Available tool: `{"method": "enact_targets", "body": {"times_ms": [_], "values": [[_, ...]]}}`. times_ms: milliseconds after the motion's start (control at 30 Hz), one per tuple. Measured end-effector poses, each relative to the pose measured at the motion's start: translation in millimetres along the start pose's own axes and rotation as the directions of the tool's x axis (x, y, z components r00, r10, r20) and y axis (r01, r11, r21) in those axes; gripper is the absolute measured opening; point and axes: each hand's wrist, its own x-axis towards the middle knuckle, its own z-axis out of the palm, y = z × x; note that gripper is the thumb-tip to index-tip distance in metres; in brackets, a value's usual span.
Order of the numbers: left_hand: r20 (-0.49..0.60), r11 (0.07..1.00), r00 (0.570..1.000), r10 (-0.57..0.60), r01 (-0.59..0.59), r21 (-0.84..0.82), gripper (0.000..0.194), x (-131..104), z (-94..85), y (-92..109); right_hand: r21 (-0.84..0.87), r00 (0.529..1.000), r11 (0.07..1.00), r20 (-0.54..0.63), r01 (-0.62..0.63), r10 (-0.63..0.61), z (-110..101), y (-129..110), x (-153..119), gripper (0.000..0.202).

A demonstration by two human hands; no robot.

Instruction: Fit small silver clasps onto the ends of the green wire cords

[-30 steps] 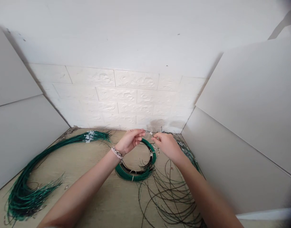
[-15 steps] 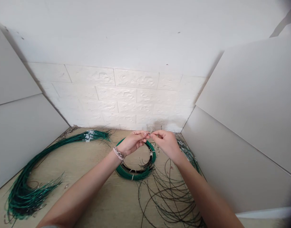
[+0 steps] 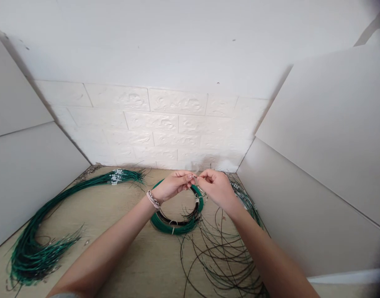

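Note:
My left hand [image 3: 176, 183] and my right hand [image 3: 217, 186] meet above a coil, their fingertips nearly touching. Each is closed in a pinch. Between the fingertips is something small and thin, part of it pale or shiny, too small to make out. Below them lies the coil of green wire [image 3: 174, 229], with dark wire [image 3: 169, 221] inside the ring and pale ties around it. Loose dark and green wires [image 3: 222, 256] spread beneath my right forearm. A bracelet [image 3: 153, 199] circles my left wrist.
On the left lies a long curved bundle of green wires [image 3: 42, 221] with white pieces [image 3: 117, 176] near its far end. Another bundle [image 3: 247, 200] lies beside the right panel [image 3: 301, 207]. A left panel [image 3: 37, 178] and a white brick-patterned wall [image 3: 165, 124] enclose the tabletop [image 3: 121, 223].
My right hand has turned slightly, its fingers curling a little more over the pinch. My left hand stays almost where it was, and the wires lie unchanged.

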Motion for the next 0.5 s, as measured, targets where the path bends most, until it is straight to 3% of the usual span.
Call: {"method": "enact_targets", "body": {"times_ms": [200,500], "values": [[-0.022,0.985,0.999,0.044,-0.04,0.168,0.023,2,-1.2,3,-0.058,1.0,0.998,0.009,0.009,-0.009,-2,-6,-2,0.016],[-0.026,0.887,0.995,0.091,-0.069,0.457,0.023,-3,2.0,16,-0.151,0.996,0.984,-0.011,0.09,-0.093,-2,-7,-5,0.012]]}}
